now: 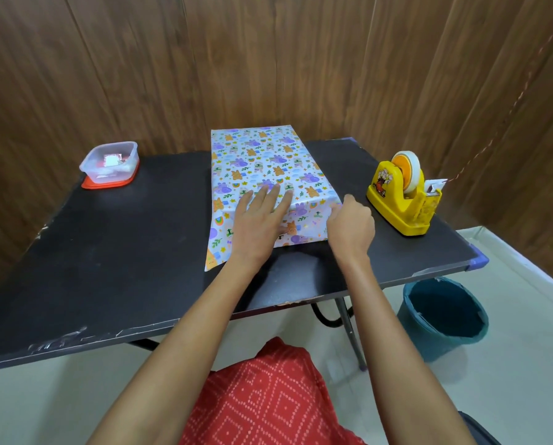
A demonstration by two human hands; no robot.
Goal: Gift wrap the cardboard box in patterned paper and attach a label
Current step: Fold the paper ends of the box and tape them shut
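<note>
One paper-wrapped box (262,159) lies mid-table (108,252). The left hand (260,220) presses its top, fingers (273,195) straight and slightly spread; the right hand (350,226) pinches the paper's near right corner. One tape dispenser (400,200) stands to the right, one plastic container (110,163) to the left.

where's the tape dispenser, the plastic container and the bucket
tape dispenser (393,203), head view, on its yellow body
plastic container (114,177), head view, on its clear front wall
bucket (435,346), head view, on its outer wall below the rim
</note>
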